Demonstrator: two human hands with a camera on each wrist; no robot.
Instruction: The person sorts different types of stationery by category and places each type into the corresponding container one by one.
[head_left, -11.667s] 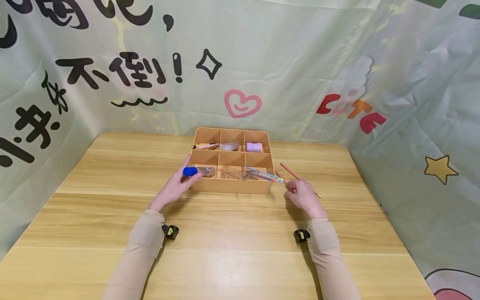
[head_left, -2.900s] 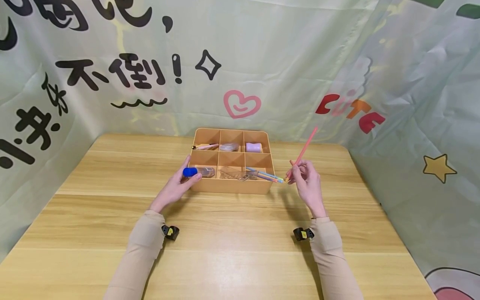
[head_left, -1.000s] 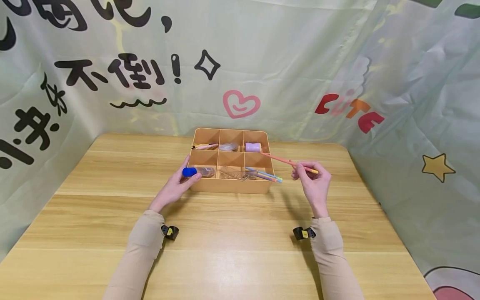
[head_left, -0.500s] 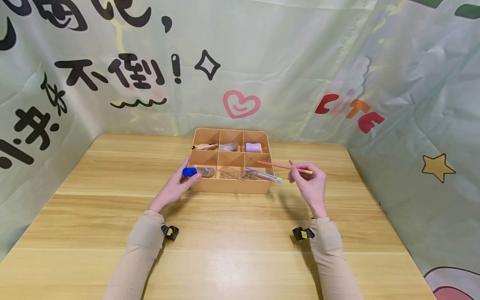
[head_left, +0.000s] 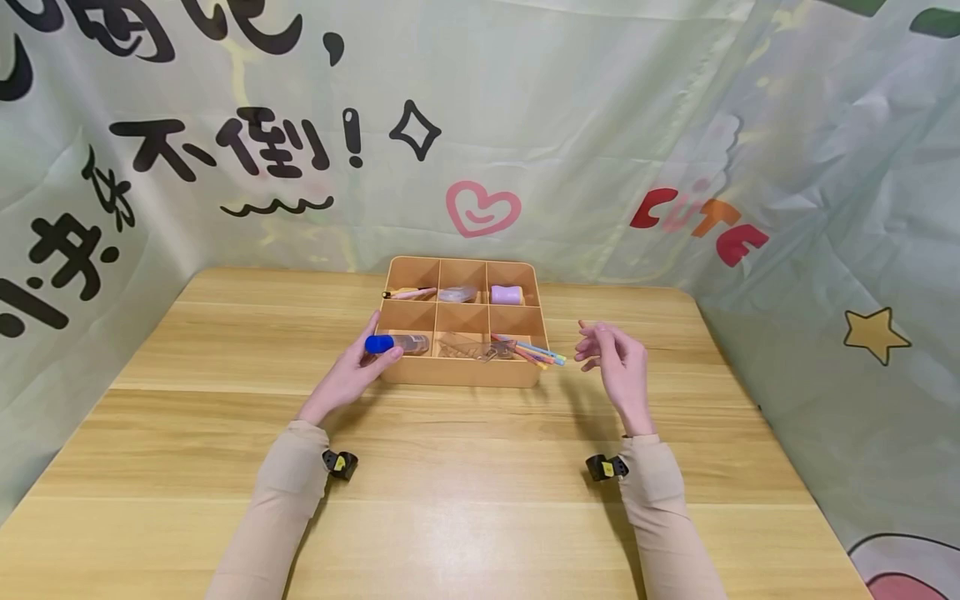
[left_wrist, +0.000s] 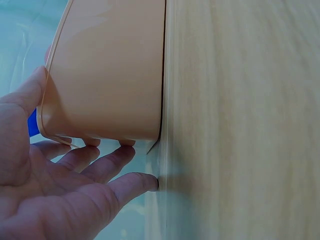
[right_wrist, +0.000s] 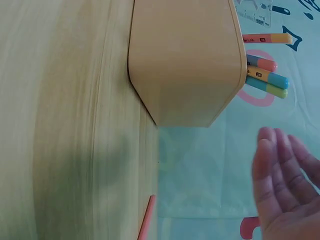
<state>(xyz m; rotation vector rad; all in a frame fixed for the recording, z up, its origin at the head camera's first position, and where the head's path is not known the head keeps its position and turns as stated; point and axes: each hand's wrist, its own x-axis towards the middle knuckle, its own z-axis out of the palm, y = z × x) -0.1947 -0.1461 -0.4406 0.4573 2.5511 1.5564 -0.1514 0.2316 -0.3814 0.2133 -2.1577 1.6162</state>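
Observation:
A tan six-compartment desk organizer [head_left: 461, 372] stands near the back of the table. My left hand [head_left: 351, 367] holds its front left corner, thumb over the rim and fingertips against the side wall, as the left wrist view shows. Beside that thumb lies a clear bottle with a blue cap [head_left: 380, 343]. Several pencils [head_left: 551, 357] with coloured ends lean out of the front right compartment. Just right of them, my right hand [head_left: 617, 354] hovers with loose fingers and holds nothing. A red pencil [right_wrist: 146, 217] lies on the table; in the head view the right hand mostly hides it.
Other compartments hold a purple roll [head_left: 507, 295], a clear plastic item [head_left: 457, 294], pens [head_left: 411, 293] and a transparent ruler [right_wrist: 255, 12]. Wooden tabletop [head_left: 465, 500] extends in front. A printed cloth [head_left: 570, 150] hangs behind and at the sides.
The red pencil with an orange end has gone from my right hand into the front right compartment, and the fingers have let go of it. My left hand has stayed on the organizer.

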